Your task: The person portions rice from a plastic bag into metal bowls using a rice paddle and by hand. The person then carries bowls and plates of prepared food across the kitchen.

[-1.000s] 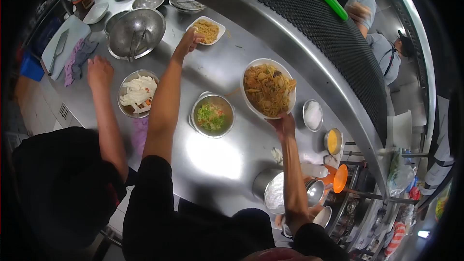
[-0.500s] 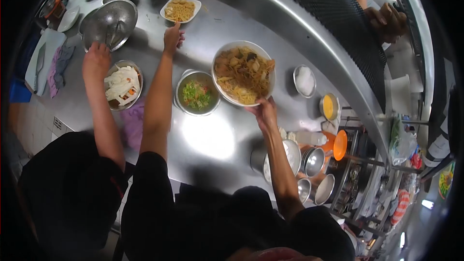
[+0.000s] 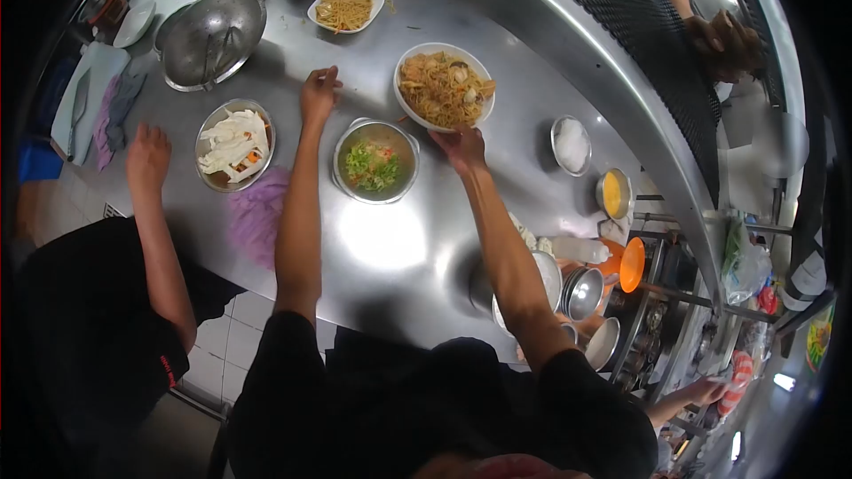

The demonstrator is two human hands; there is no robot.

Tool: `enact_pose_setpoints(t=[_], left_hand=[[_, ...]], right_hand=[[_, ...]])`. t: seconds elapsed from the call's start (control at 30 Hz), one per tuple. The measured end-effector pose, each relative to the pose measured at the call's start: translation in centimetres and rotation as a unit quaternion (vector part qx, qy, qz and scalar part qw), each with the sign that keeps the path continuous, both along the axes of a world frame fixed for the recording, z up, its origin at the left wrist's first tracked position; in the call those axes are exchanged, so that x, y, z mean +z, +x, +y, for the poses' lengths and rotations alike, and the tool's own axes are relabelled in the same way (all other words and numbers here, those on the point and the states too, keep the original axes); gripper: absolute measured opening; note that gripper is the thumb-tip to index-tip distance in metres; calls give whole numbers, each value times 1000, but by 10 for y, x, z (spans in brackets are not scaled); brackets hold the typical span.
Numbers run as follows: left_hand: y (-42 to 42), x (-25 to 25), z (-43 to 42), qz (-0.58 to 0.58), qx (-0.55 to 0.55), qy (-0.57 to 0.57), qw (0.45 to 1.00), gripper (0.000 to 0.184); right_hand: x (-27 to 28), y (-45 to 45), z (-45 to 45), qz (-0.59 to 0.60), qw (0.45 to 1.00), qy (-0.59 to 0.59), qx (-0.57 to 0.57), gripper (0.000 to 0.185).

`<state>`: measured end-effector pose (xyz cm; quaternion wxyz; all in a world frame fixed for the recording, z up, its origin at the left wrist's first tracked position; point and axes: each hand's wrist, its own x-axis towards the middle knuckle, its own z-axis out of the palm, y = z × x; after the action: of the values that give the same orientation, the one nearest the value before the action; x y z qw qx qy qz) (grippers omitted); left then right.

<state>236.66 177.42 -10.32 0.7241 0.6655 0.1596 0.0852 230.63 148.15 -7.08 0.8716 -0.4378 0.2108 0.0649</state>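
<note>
A white plate of fried noodles [image 3: 448, 93] is beyond the metal pot. My right hand [image 3: 461, 149] grips its near rim, fingers partly hidden beneath it. Whether the plate rests on the counter or is held just above it, I cannot tell. My left hand [image 3: 320, 95] hovers over the counter with nothing in it, its fingers loosely bent and apart. Farther back sits a small white square dish of noodles [image 3: 344, 10]. Between my forearms stands a metal pot [image 3: 376, 161] holding broth, chopped greens and bits of red.
At left, a co-worker's hand [image 3: 149, 156] is beside a metal bowl of pale sliced food [image 3: 234, 145]. A large mixing bowl [image 3: 217, 40] with tongs stands behind. A purple cloth [image 3: 259, 217] lies near my left forearm. A metal shelf edge [image 3: 612, 80] curves along the right.
My left hand has drawn back from the small square dish. My right hand has moved the noodle plate away from me and levelled it. The co-worker's hand has left the mixing bowl.
</note>
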Motion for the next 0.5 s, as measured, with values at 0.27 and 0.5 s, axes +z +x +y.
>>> enact_pose_setpoints(t=[0.27,0.5], left_hand=[[-218,13,-7,-85,156,72,982,19],[-318,14,9,39,58,291,954,22]], right_hand=[[24,-17,-8,38,952,-229,200,49],[21,-124,-18,-75,890,-385,232,24]])
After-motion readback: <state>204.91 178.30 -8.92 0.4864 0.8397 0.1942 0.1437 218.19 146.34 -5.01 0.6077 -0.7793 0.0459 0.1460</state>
